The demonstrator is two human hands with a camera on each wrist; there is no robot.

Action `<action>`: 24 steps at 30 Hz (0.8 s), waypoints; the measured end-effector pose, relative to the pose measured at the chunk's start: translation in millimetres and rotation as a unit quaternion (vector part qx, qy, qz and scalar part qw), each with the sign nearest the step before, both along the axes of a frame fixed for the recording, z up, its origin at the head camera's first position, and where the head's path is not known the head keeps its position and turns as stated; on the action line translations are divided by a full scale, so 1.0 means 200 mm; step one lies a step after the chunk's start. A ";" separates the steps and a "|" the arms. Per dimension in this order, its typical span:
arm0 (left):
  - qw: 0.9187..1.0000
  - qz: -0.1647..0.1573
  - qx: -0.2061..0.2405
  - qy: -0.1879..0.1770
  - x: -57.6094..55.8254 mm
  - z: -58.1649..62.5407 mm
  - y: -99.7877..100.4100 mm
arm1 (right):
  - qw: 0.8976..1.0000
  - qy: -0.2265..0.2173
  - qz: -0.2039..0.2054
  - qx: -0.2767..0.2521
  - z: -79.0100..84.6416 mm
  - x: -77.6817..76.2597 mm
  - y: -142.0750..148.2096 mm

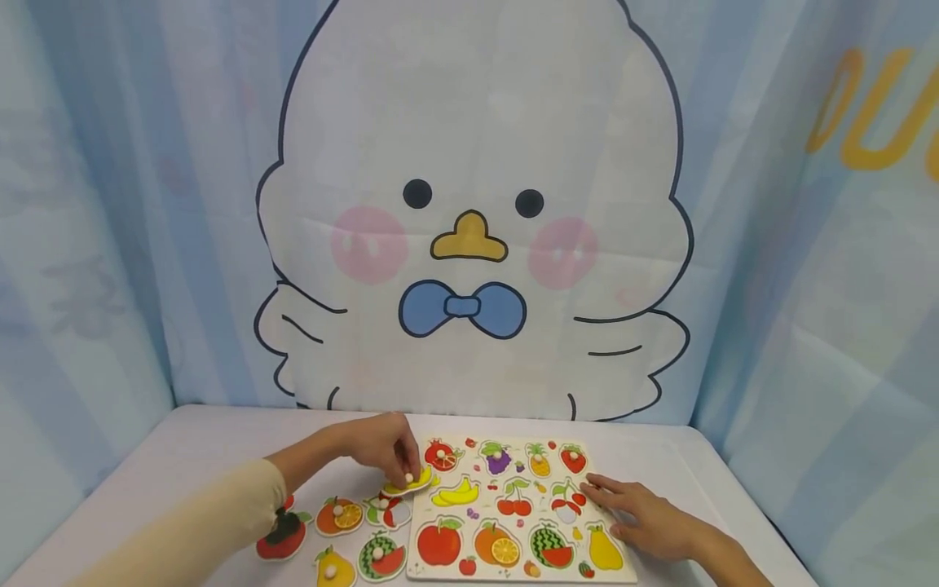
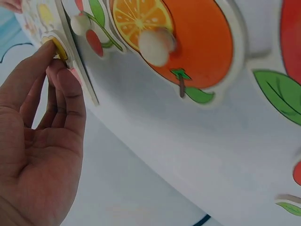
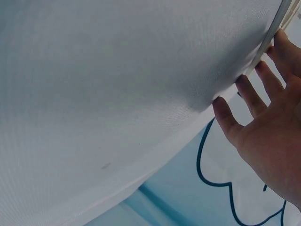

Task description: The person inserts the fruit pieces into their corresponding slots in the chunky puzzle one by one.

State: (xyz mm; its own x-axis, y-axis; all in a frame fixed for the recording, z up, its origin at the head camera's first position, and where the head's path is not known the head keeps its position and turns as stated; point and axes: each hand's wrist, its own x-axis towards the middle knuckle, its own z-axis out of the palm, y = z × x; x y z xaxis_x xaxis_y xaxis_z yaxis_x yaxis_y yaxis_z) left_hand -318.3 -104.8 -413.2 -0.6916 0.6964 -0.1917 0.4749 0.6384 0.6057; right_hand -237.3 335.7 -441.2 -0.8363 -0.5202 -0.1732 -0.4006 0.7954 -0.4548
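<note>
My left hand (image 1: 383, 444) pinches a banana puzzle piece (image 1: 411, 487) by its small knob, at the left edge of a wooden fruit puzzle board (image 1: 619, 573). In the left wrist view, thumb and fingertips close on the yellow piece (image 2: 60, 47), partly hiding it. The board's printed bananas (image 1: 456, 493) lie just to the right of that piece. My right hand (image 1: 653, 518) rests at the board's right side, fingers spread and fingertips touching its edge. Knobbed pieces sit in the top row, among them the grapes (image 1: 497, 461) and the pineapple (image 1: 540, 463).
Left of the board lie loose knobbed pieces: an orange (image 1: 339, 516), a watermelon (image 1: 381, 557), a pear (image 1: 335, 568), a red-and-white fruit (image 1: 389, 511) and a red fruit (image 1: 282, 540). A white table (image 1: 220, 440) carries everything. Behind it hangs a curtain (image 1: 469, 367) with a cartoon bird.
</note>
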 end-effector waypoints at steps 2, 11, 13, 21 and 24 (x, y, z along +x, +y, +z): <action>1.000 -0.010 0.004 -0.003 0.00 -0.01 0.02 | 1.000 0.002 0.001 0.000 0.00 0.00 0.00; 0.996 -0.083 0.016 0.008 0.00 -0.01 0.12 | 1.000 -0.012 -0.023 -0.005 -0.01 -0.01 0.00; 0.995 -0.094 0.015 0.014 0.00 -0.01 0.14 | 1.000 -0.010 -0.024 -0.001 -0.01 -0.01 0.00; 0.992 -0.123 0.011 0.029 -0.01 -0.02 0.24 | 1.000 -0.007 -0.019 0.003 0.00 0.00 0.00; 0.992 -0.122 0.004 0.032 -0.01 -0.02 0.27 | 1.000 -0.010 -0.022 0.003 0.00 0.00 0.00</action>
State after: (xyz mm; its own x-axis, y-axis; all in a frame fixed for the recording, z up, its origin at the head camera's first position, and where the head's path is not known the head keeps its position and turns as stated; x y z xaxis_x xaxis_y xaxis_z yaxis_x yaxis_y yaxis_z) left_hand -319.6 -50.4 -417.7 -0.5128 0.8459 -0.1463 0.6521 0.4947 0.5745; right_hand -236.8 336.5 -441.6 -0.8550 -0.4812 -0.1933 -0.3550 0.8148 -0.4584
